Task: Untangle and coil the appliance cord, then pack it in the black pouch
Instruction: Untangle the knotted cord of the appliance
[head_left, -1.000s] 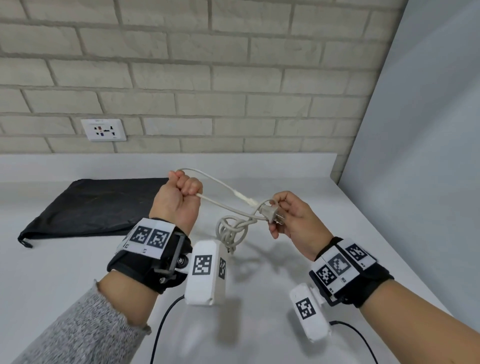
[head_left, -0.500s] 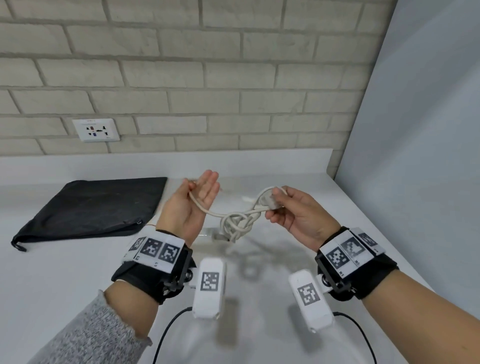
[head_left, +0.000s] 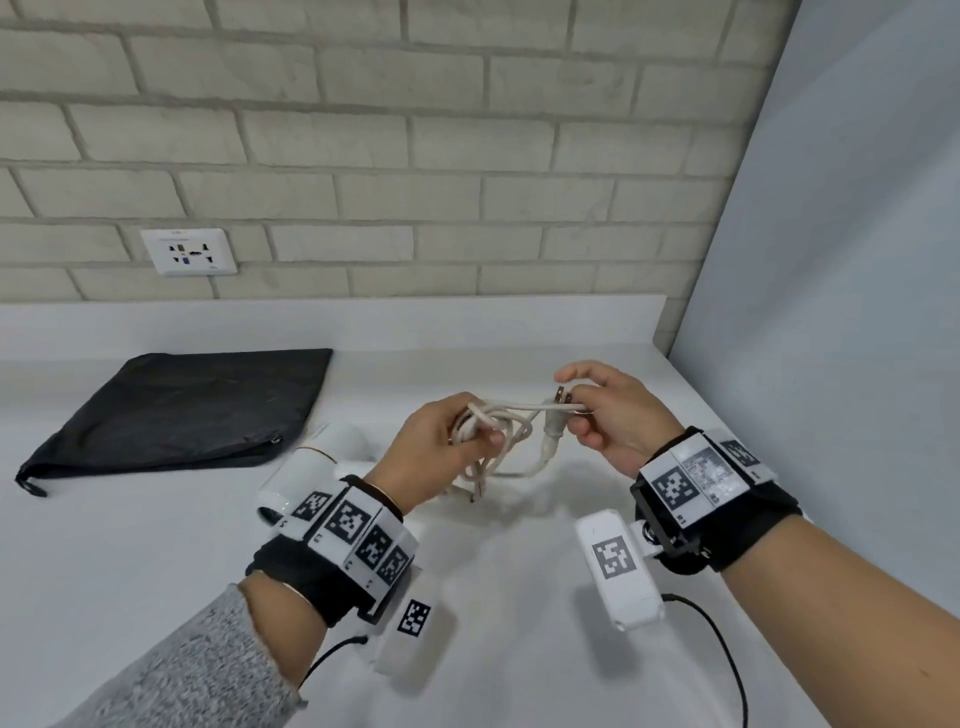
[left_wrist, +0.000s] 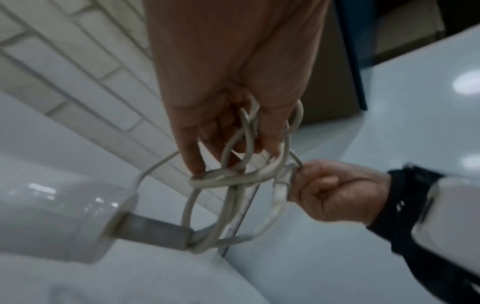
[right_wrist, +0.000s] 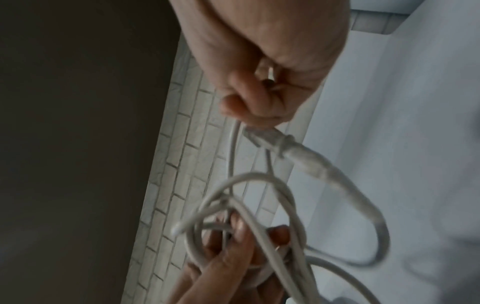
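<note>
A tangled white cord (head_left: 501, 428) hangs above the white counter between my two hands. My left hand (head_left: 441, 447) grips the knotted loops (left_wrist: 233, 176), fingers curled through them. My right hand (head_left: 605, 410) pinches the plug end (head_left: 563, 402) with its prongs pointing left; the plug (right_wrist: 275, 139) shows just below the fingers. The cord runs down to a white appliance (head_left: 311, 467) lying on the counter, seen close in the left wrist view (left_wrist: 59, 222). The black pouch (head_left: 192, 410) lies flat at the back left.
A brick wall with a white socket (head_left: 188, 252) stands behind the counter (head_left: 130, 571). A pale blue panel (head_left: 831, 312) closes the right side. Wrist cameras with black cables hang under both forearms.
My left hand turned over and closed round the knot. My right hand brought the plug left, nearer the knot. Both hands dropped slightly toward the counter.
</note>
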